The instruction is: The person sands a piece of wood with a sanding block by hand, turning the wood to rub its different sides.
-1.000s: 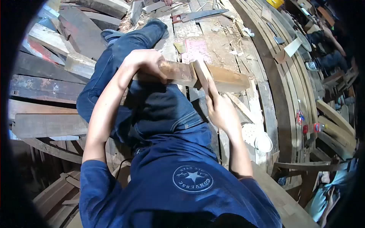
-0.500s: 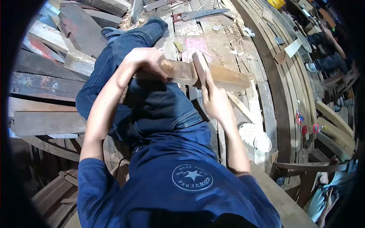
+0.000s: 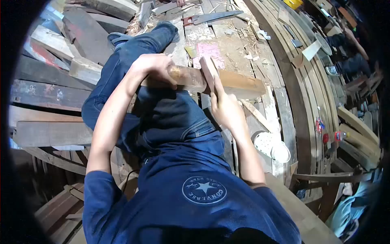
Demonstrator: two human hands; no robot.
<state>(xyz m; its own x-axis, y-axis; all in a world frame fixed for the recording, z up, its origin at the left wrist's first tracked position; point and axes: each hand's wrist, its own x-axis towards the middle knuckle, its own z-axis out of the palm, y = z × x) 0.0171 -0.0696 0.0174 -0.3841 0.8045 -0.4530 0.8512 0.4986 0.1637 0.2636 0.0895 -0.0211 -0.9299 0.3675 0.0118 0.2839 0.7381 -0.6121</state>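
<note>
A thick wooden block (image 3: 239, 84) lies crosswise above my lap. My left hand (image 3: 156, 68) is closed around its left end, thumb on the near side. My right hand (image 3: 227, 109) is closed on the near end of a flat wooden piece (image 3: 209, 72), with fingers stretched along it. That piece crosses the middle of the block at a tilt and appears to touch it. Whether it is a plain strip or part of a tool, I cannot make out. The block is darker to the left of the piece and lighter to the right.
A handsaw (image 3: 213, 17) lies on the plank floor among wood shavings. White perforated clogs (image 3: 271, 146) sit to my right. Stacked boards (image 3: 53, 91) fill the left side, with long beams (image 3: 296, 89) at the right. Another person's hand (image 3: 180, 2) shows at the top edge.
The flat wooden piece and my right hand have shifted slightly left along the block. My left hand keeps its grip. Another person's hand has come into view at the top.
</note>
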